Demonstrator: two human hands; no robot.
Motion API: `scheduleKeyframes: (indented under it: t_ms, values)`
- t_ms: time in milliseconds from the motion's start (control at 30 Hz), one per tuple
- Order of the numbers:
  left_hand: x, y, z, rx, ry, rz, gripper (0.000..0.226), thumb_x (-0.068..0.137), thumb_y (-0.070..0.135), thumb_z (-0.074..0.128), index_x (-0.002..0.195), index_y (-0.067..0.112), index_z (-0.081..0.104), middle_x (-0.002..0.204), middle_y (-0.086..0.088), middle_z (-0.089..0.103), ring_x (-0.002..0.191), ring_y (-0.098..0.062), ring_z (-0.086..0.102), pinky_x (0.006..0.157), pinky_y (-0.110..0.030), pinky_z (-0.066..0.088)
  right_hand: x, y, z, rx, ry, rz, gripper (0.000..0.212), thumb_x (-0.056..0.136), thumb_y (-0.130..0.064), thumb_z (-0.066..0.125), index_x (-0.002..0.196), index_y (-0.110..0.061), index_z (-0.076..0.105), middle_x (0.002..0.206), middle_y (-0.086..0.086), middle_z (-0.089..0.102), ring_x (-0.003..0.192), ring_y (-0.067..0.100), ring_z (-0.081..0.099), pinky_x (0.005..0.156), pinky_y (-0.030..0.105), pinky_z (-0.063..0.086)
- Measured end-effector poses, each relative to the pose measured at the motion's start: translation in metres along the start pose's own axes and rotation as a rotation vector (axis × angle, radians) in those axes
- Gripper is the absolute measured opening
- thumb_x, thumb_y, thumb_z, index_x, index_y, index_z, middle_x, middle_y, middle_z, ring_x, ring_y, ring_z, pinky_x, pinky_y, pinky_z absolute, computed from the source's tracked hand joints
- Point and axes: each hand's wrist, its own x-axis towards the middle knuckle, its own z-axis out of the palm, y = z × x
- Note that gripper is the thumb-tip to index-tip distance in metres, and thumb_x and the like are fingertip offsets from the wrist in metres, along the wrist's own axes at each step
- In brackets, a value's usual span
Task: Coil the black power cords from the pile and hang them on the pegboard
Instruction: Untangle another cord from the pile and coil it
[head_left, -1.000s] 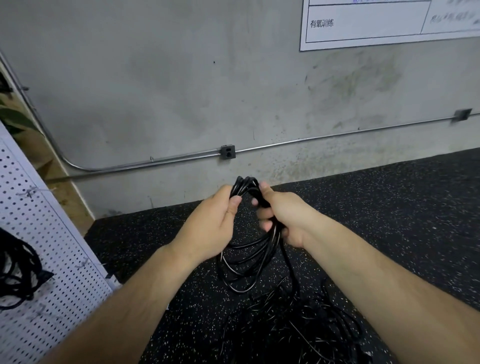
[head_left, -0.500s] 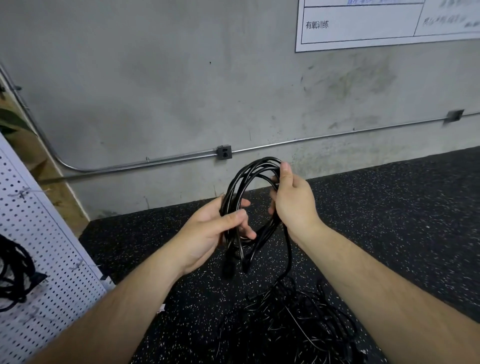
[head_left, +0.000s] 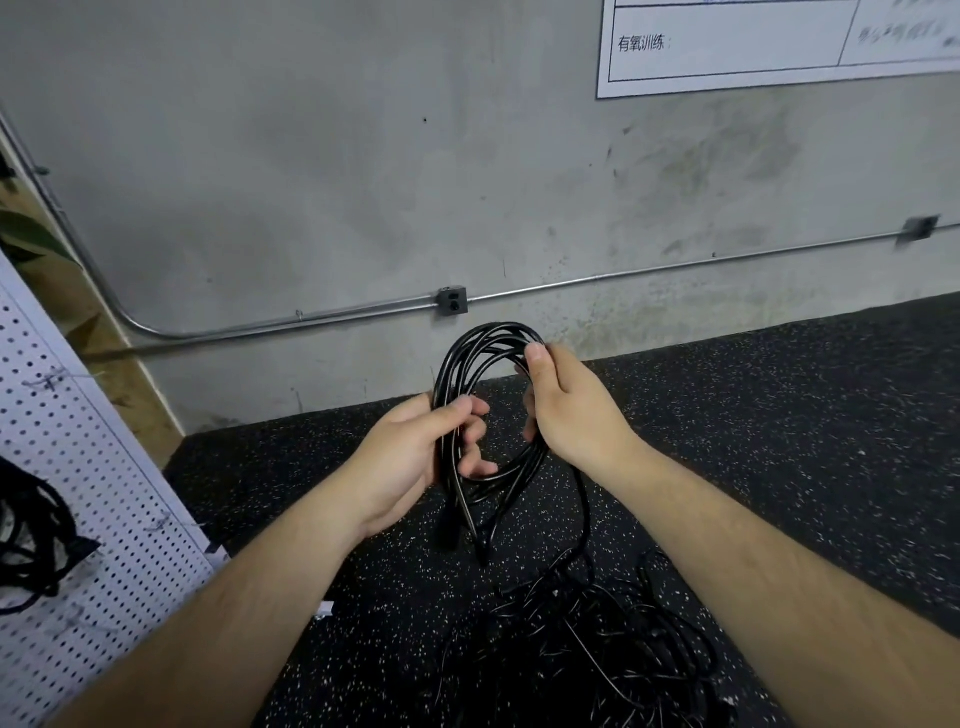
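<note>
Two bare hands are showing: left hand (head_left: 410, 457), right hand (head_left: 576, 410). Both are gripping one looped coil of glossy black power cord (head_left: 483, 338). One tangled pile of black cords (head_left: 587, 639) is lying on the speckled black rubber floor (head_left: 779, 441). One white perforated pegboard (head_left: 119, 499) is carrying one black cord bundle (head_left: 31, 540). Two small grey metal junction boxes (head_left: 452, 300) (head_left: 919, 228) are sitting along one metal conduit pipe (head_left: 291, 322).

I see open floor (head_left: 805, 415) right of the right hand (head_left: 576, 415), clear run to the wall (head_left: 363, 182). Left of the left hand (head_left: 410, 462) the pegboard (head_left: 119, 467) closes that side; a hung cord (head_left: 31, 540) fills its lower part, hook (head_left: 49, 382) above it free. Cord pile (head_left: 587, 654) lies directly below the arms, one strand rising to the coil (head_left: 444, 384) between both hands. Conduit (head_left: 311, 325) runs low along the wall.
</note>
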Motion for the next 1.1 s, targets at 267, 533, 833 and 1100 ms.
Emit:
scheduleKeyframes:
  t_ms: [267, 533, 833, 1100]
  values:
    - [0.005, 0.032, -0.013, -0.408, 0.085, 0.154, 0.004, 0.095, 0.017, 0.046, 0.093, 0.015, 0.048, 0.064, 0.009, 0.040, 0.050, -0.006, 0.034, 0.055, -0.021, 0.043, -0.017, 0.029, 0.003, 0.168, -0.416, 0.106, 0.029, 0.104, -0.045, 0.047, 0.114, -0.020, 0.056, 0.091, 0.001, 0.074, 0.084, 0.012, 0.071, 0.084, 0.029, 0.057]
    - [0.007, 0.056, -0.052, -0.565, 0.264, 0.295, 0.025, 0.108, 0.015, 0.030, 0.089, 0.019, 0.046, 0.064, 0.011, 0.039, 0.049, -0.004, 0.033, 0.055, -0.019, 0.041, -0.042, 0.083, 0.032, -0.211, -0.843, 0.184, 0.032, 0.111, -0.034, 0.030, 0.108, -0.021, 0.060, 0.099, -0.011, 0.063, 0.074, 0.009, 0.050, 0.069, 0.028, 0.046]
    - [0.004, 0.056, -0.045, -0.149, 0.288, 0.420, 0.022, 0.108, 0.016, 0.038, 0.088, 0.017, 0.047, 0.068, 0.007, 0.044, 0.059, -0.010, 0.039, 0.067, -0.025, 0.040, -0.012, 0.016, 0.000, -0.195, -0.203, -0.131, 0.018, 0.107, -0.036, 0.041, 0.111, -0.018, 0.046, 0.073, 0.003, 0.062, 0.055, 0.016, 0.053, 0.048, 0.035, 0.045]
    - [0.005, 0.045, -0.031, 0.092, 0.295, 0.394, 0.018, 0.108, 0.016, 0.043, 0.092, 0.014, 0.051, 0.070, 0.006, 0.051, 0.061, -0.010, 0.043, 0.067, -0.025, 0.039, -0.036, -0.045, 0.002, -0.702, -0.412, -0.403, 0.017, 0.108, -0.026, 0.043, 0.105, -0.017, 0.057, 0.065, -0.012, 0.039, 0.057, 0.012, 0.045, 0.057, 0.028, 0.039]
